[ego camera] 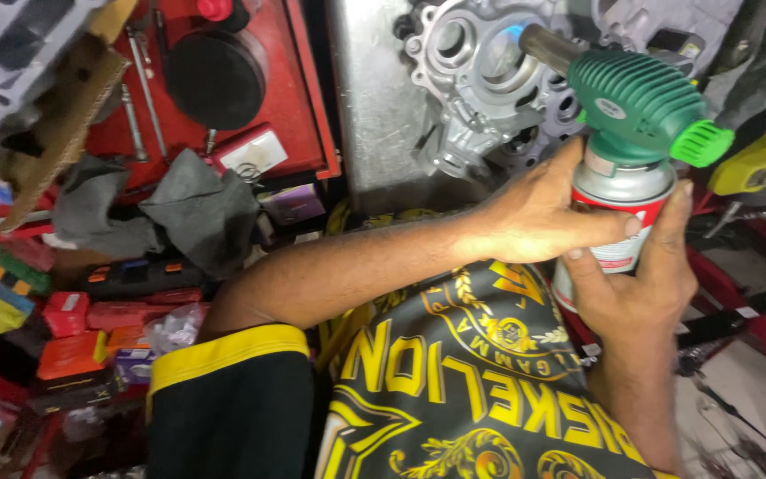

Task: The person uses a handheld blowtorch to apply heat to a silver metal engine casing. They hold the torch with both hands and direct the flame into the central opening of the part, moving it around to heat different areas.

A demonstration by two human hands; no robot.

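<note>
While both hands close around a gas canister [618,226], a person aims the green torch head [640,102] screwed onto it at a grey cast-metal engine part [476,84] in a crowded workshop. The left hand [538,213], reaching across the body, wraps the red-and-silver can just below the torch head, its grip pressed shut with the thumb lying up against the collar. The right hand [636,284] cups the can from beneath, fingers curled round its far side. The can's long axis stands near upright, tilted slightly; the metal nozzle [547,46] juts from the head up and to the left, its tip just short of a round opening in the casting, where a faint blue glow shows. The casting lies up and left of both hands, the left being nearer to it. Behind, a red tray [308,106] holds a black disc [214,75], and grey rags [192,208] lie beside small red and orange boxes [73,350].
</note>
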